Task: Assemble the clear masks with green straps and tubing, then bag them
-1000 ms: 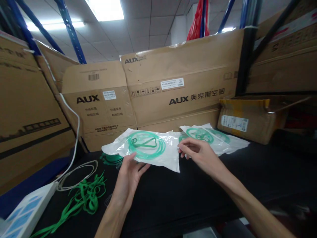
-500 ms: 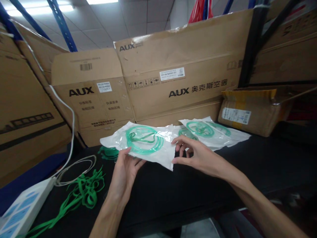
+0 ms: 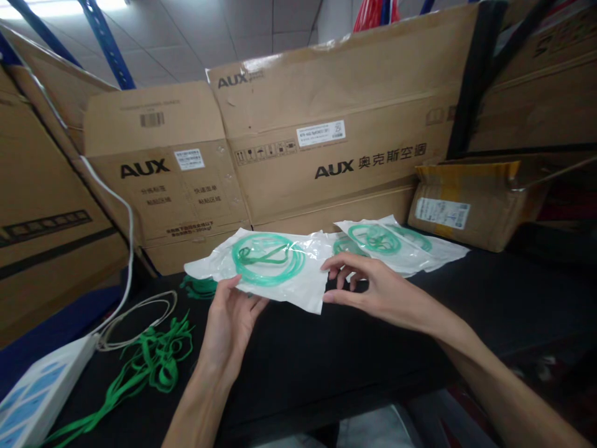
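A clear-and-white packet [image 3: 305, 292] with a coil of pale green tubing [image 3: 295, 269] and a darker green strap inside is held up over the black table. My left hand [image 3: 232, 314] grips its lower left edge, thumb on top and fingers beneath. At the packet's right edge is my right hand [image 3: 368, 287], its thumb and index fingertips apart and close to that edge; whether they touch it I cannot tell. Behind my right hand lie more packets [image 3: 410, 264] of green tubing, overlapping. Green bands [image 3: 161, 358] lie in a tangle left of my left hand.
Cardboard boxes [image 3: 275, 186] stand along the back. A smaller open carton [image 3: 485, 218] sits at the right. On the left are a white power strip [image 3: 51, 379] with its cable [image 3: 128, 214], a loop of thin pale cord [image 3: 140, 311] and a dark green bundle [image 3: 199, 287].
The view has shifted slightly. The packet stays in my left hand in nearly the same pose. My right thumb and index fingertips are a little closer together at its right edge.
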`<state>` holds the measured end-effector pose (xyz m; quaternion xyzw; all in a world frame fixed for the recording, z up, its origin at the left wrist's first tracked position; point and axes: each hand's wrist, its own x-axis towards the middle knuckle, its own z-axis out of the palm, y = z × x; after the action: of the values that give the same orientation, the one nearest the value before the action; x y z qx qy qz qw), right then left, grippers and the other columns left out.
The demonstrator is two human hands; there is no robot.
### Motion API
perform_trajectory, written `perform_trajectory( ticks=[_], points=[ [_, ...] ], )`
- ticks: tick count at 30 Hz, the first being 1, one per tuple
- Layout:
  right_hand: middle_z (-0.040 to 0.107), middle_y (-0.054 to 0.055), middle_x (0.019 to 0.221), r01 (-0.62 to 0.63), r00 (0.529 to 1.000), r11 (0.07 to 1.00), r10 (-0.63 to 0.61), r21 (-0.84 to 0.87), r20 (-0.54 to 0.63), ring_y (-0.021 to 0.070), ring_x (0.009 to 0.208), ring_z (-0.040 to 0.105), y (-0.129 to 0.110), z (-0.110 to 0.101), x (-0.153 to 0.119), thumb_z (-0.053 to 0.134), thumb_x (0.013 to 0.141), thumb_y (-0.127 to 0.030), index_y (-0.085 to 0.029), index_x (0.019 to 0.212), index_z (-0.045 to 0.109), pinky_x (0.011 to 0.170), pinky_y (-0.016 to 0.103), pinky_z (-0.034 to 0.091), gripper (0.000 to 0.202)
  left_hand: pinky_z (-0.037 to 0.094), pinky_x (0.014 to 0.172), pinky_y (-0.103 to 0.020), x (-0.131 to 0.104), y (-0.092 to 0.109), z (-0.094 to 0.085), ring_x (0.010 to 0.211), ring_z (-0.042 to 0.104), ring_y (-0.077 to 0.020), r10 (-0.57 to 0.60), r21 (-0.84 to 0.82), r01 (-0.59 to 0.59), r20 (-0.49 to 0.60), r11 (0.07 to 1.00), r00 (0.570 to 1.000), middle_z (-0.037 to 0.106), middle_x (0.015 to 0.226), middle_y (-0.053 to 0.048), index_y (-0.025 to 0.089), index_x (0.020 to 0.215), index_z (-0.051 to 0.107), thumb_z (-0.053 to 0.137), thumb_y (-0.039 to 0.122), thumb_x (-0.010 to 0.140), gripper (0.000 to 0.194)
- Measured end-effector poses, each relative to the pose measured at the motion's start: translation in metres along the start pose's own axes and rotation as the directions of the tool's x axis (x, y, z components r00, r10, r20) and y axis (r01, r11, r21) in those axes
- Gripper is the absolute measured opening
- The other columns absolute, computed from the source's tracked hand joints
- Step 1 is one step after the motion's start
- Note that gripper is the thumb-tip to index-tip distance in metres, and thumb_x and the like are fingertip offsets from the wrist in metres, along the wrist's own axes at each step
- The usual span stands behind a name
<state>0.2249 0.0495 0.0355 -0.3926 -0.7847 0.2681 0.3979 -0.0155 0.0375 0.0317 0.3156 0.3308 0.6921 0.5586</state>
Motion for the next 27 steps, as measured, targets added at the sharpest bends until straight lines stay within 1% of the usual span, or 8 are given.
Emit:
perform_trajectory(
  ticks=[5,8,10,14,16,19,23,27],
  points=[
    [0.059,0.000,0.084,0.150,0.960,0.951,-0.205,-0.269,-0.190,0.0142,0.071,0.055,-0.008,0.012,0.000,0.075,0.086,-0.032,-0.020,0.103,0.061,0.068,0.028,0.045,0.025,0.062,0.081,-0.028,-0.001,-0.003,-0.001,0.099,0.072,-0.0204,-0.007,0.056,0.004,0.039,0.998,0.999,0.071,0.123,-0.008,0.020,0.136,0.057,0.055,0.020,0.091,0.045],
    [0.050,-0.004,0.071,0.079,0.915,0.937,-0.203,-0.339,-0.348,0.0123,0.060,0.047,-0.007,0.020,0.002,0.073,0.086,-0.033,-0.020,0.086,0.052,0.058,0.026,0.038,0.024,0.062,0.084,-0.032,-0.002,-0.004,0.000,0.103,0.072,-0.0238,0.012,0.068,-0.017,0.066,0.998,0.998,0.072,0.121,-0.008,0.020,0.137,0.056,0.057,0.023,0.090,0.047],
    [0.047,-0.005,0.064,0.033,0.900,0.931,-0.187,-0.365,-0.395,0.0117,0.056,0.044,-0.005,0.024,0.003,0.071,0.087,-0.035,-0.021,0.076,0.048,0.055,0.026,0.035,0.030,0.062,0.085,-0.034,-0.003,-0.005,0.001,0.107,0.070,-0.0261,0.031,0.074,-0.036,0.064,0.997,0.997,0.072,0.122,-0.009,0.021,0.137,0.056,0.058,0.025,0.090,0.047],
    [0.052,-0.003,0.057,0.029,0.934,0.934,-0.153,-0.356,-0.324,0.0123,0.054,0.046,-0.006,0.025,0.002,0.068,0.089,-0.039,-0.020,0.059,0.048,0.055,0.028,0.032,0.041,0.061,0.087,-0.036,-0.004,-0.005,0.000,0.114,0.067,-0.0285,0.060,0.088,-0.066,0.069,0.994,0.996,0.070,0.127,-0.009,0.022,0.138,0.056,0.059,0.027,0.090,0.048],
    [0.058,-0.001,0.058,0.021,0.943,0.961,-0.111,-0.275,-0.313,0.0135,0.056,0.050,-0.009,0.023,0.002,0.067,0.089,-0.039,-0.019,0.060,0.056,0.057,0.028,0.035,0.038,0.061,0.087,-0.036,-0.004,-0.005,-0.001,0.114,0.068,-0.0286,0.072,0.085,-0.077,0.064,0.993,0.995,0.070,0.127,-0.009,0.022,0.138,0.056,0.059,0.027,0.090,0.048],
    [0.064,0.000,0.062,-0.031,0.959,0.991,-0.006,-0.127,-0.282,0.0154,0.060,0.055,-0.011,0.022,0.004,0.063,0.091,-0.041,-0.019,0.068,0.067,0.059,0.028,0.038,0.033,0.061,0.085,-0.035,-0.004,-0.005,-0.001,0.114,0.067,-0.0283,0.083,0.080,-0.088,0.064,0.993,0.994,0.070,0.127,-0.009,0.022,0.137,0.056,0.059,0.027,0.090,0.048],
    [0.058,0.000,0.056,-0.162,0.971,0.987,0.161,0.008,-0.177,0.0132,0.050,0.049,-0.002,0.020,0.008,0.056,0.093,-0.048,-0.017,0.062,0.065,0.052,0.028,0.036,0.045,0.062,0.084,-0.034,-0.005,-0.005,0.001,0.115,0.066,-0.0284,0.094,0.086,-0.100,0.066,0.991,0.993,0.070,0.126,-0.008,0.022,0.136,0.058,0.058,0.027,0.090,0.046],
    [0.065,0.001,0.072,-0.095,0.984,0.993,0.105,0.075,-0.142,0.0146,0.062,0.057,0.005,0.012,0.007,0.069,0.086,-0.046,-0.017,0.095,0.076,0.059,0.027,0.044,0.031,0.062,0.083,-0.034,-0.004,-0.005,0.002,0.113,0.067,-0.0280,0.105,0.090,-0.109,0.048,0.990,0.993,0.070,0.125,-0.008,0.023,0.134,0.059,0.059,0.026,0.089,0.045]
  ],
)
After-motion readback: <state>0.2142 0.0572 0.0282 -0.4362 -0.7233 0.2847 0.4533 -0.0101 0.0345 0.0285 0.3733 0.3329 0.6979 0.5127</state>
